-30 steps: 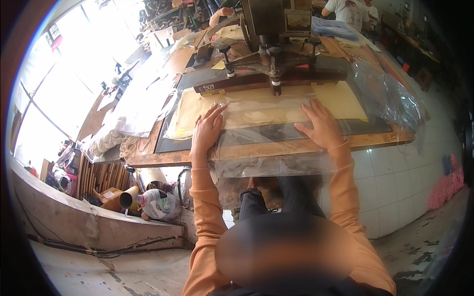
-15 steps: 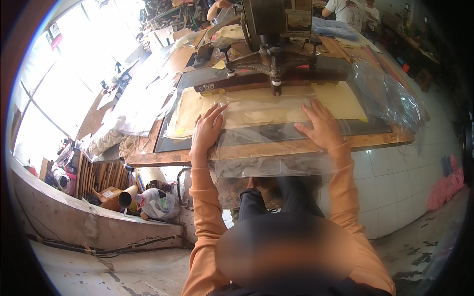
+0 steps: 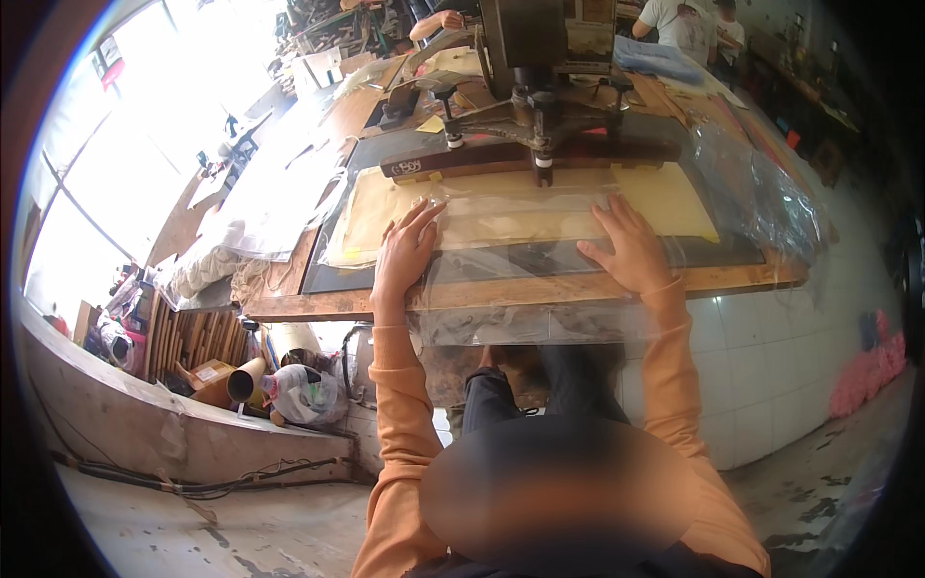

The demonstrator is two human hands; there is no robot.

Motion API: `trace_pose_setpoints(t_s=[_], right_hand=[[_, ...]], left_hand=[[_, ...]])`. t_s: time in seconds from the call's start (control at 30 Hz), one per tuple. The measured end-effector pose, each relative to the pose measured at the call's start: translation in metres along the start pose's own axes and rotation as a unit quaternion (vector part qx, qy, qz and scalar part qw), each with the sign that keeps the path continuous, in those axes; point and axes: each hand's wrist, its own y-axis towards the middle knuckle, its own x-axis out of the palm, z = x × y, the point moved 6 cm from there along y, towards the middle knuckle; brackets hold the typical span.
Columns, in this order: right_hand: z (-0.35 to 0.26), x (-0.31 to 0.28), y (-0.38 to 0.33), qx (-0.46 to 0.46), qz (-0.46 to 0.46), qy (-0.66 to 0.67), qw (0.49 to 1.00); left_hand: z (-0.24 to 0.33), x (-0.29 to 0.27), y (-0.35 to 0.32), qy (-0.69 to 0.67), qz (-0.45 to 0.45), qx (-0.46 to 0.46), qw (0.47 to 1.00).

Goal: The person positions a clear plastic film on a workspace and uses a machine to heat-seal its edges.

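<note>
My left hand lies flat on the left edge of a clear plastic sheet, its fingers stretched out. On the sheet's right side rests my right hand, open with the thumb spread inward. The sheet drapes over the table's front edge. Beneath its far part is a pale yellow board with small tape pieces, lying on a black mat. Just beyond my fingertips, a dark press bar stretches across the board's far side, below a metal press head.
More clear plastic hangs off the table's right side. White sheets and crumpled cloth lie at the left. Wooden boards and a cardboard tube stand below left. Other people are at the far end.
My hands stay in almost the same place on the plastic sheet. At the far end, a person's arm has shifted slightly. The whole view has tilted a little.
</note>
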Motion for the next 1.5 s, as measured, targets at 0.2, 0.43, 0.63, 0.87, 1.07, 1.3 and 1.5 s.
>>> trace_pose_setpoints(t_s=[0.2,0.43,0.63,0.87,1.07,1.3,1.5], right_hand=[[0.0012,0.0014,0.0000,0.002,-0.005,0.004,1.000],[0.0006,0.0004,-0.0001,0.000,-0.007,0.003,1.000],[0.0008,0.0007,-0.0006,-0.006,-0.002,0.002,1.000],[0.0019,0.0032,-0.0005,-0.009,0.000,-0.006,1.000],[0.0038,0.0051,-0.0001,-0.002,-0.010,-0.014,1.000],[0.0037,0.0057,-0.0017,-0.001,-0.017,-0.010,1.000],[0.0024,0.0069,-0.0011,0.001,-0.022,-0.014,1.000]], left_hand=[[0.0007,-0.0004,-0.0004,0.004,0.003,0.003,1.000],[-0.0004,0.0010,0.0004,0.001,0.006,0.005,1.000],[-0.0002,0.0010,0.0004,0.005,0.003,0.002,1.000],[-0.0002,0.0035,-0.0005,0.036,0.003,0.005,0.999],[0.0000,0.0039,0.0000,0.040,0.002,0.008,0.999],[0.0019,0.0043,-0.0022,0.046,-0.001,0.012,0.999],[0.0074,0.0046,-0.0045,0.043,-0.015,0.018,0.999]])
